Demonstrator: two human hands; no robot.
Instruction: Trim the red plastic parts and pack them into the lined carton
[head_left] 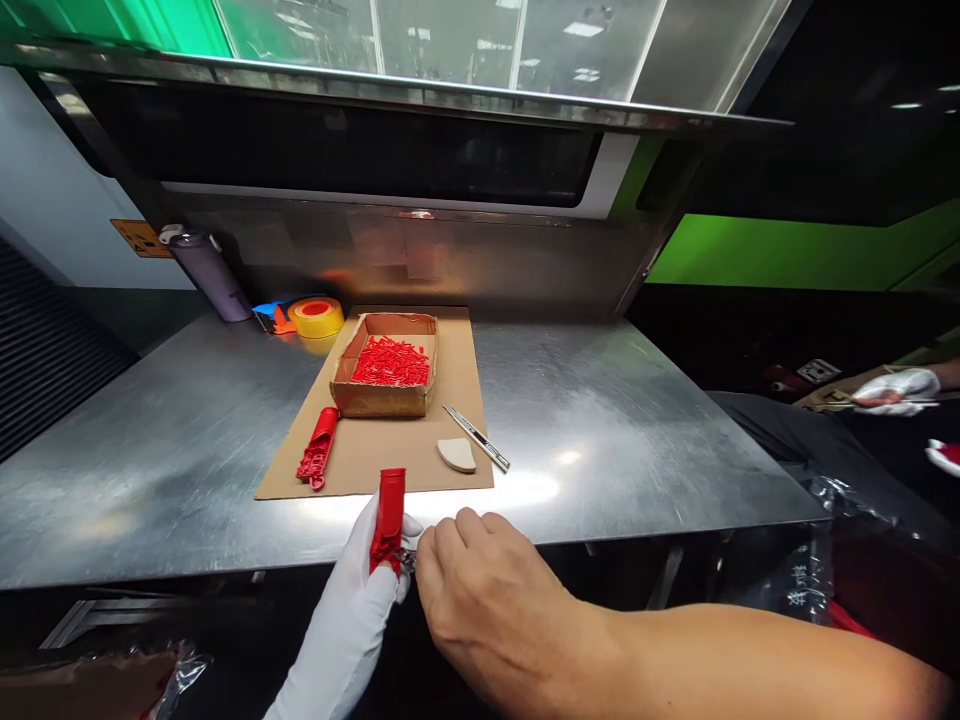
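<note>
My left hand (360,590), in a white glove, is wrapped round a red plastic part (391,505) held upright just off the table's front edge. Bare and curled, my right hand (487,590) pinches a small dark metallic piece (407,560) against the lower right side of that part; its exact shape is too small to tell. A second red part (319,448) lies on the cardboard sheet (390,450). Behind it stands a cardboard box (386,400) holding many small red pieces (390,362).
A cutter knife (477,438) and a beige wedge-shaped pad (456,455) lie at the cardboard's right. Yellow tape (316,317) and a purple bottle (208,273) stand at the back left of the metal table (585,440). At far right, another person's gloved hand (896,391) shows.
</note>
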